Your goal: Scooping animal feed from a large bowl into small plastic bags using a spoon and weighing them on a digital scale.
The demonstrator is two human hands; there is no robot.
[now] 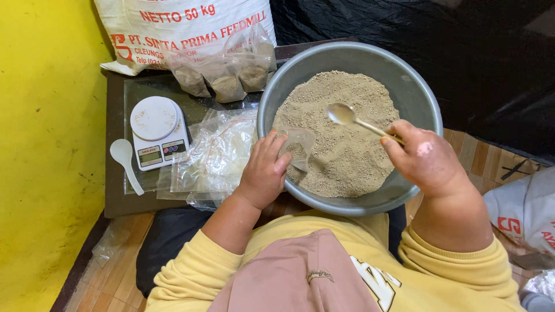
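Head camera looks down on two forearms in yellow sleeves reaching up from the bottom of the frame into a grey basin (413,95) at centre right, full of tan powder (347,150). The left hand (263,170) curls over the basin's near rim, fingers pinching a small clear bag (300,147) open above the powder. The right hand (425,159), bent at the wrist, grips a spoon (350,117) by its handle, bowl level over the heap. A white scale (157,132) sits at upper left.

dark low table (115,199), scale (157,132), white spoon (124,162), bags (217,156)
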